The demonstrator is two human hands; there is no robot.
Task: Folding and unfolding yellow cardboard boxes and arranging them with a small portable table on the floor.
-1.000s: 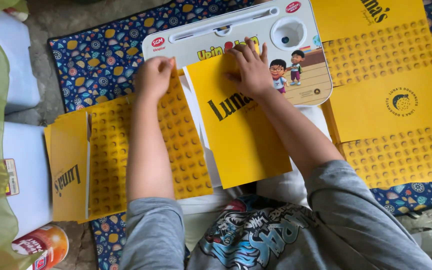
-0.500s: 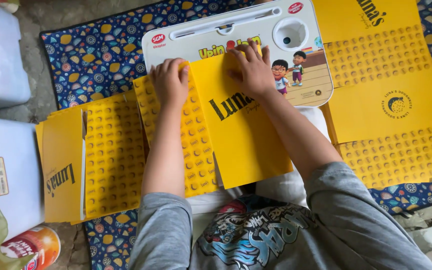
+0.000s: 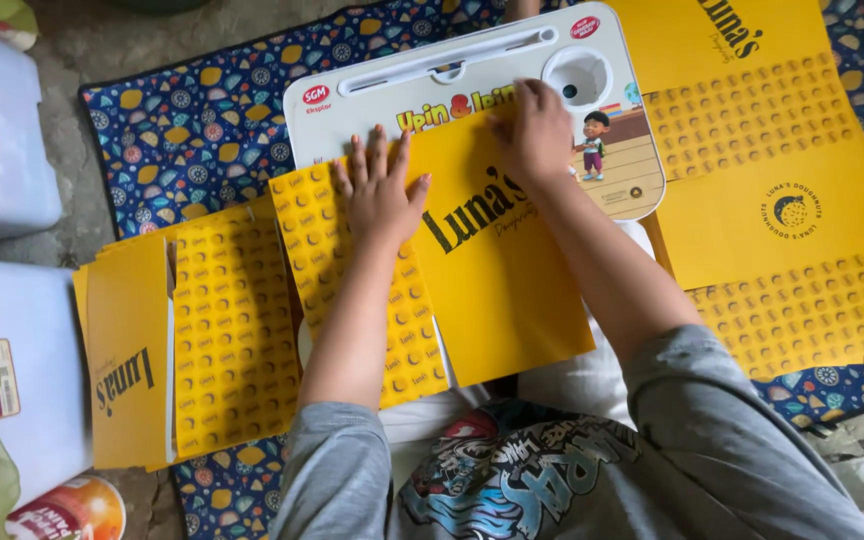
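Observation:
A flat yellow cardboard sheet (image 3: 497, 270) with a patterned flap lies in front of me, partly over a white lap desk (image 3: 362, 100). My left hand (image 3: 380, 190) presses flat with spread fingers on the patterned flap (image 3: 352, 300), along the fold line. My right hand (image 3: 537, 130) presses down on the plain panel's top edge, where the sheet overlaps the desk. Neither hand grips anything; both rest on the sheet.
A stack of yellow sheets (image 3: 182, 340) lies at the left, another yellow pile (image 3: 782, 190) at the right, all on a dark blue patterned mat (image 3: 192, 130). White plastic-wrapped bundles (image 3: 22, 360) and an orange can (image 3: 67, 510) sit at the far left.
My left hand has slid right and down from the flap's top edge onto the fold beside the plain panel, and now lies flat. My right hand stays pressed at the panel's top.

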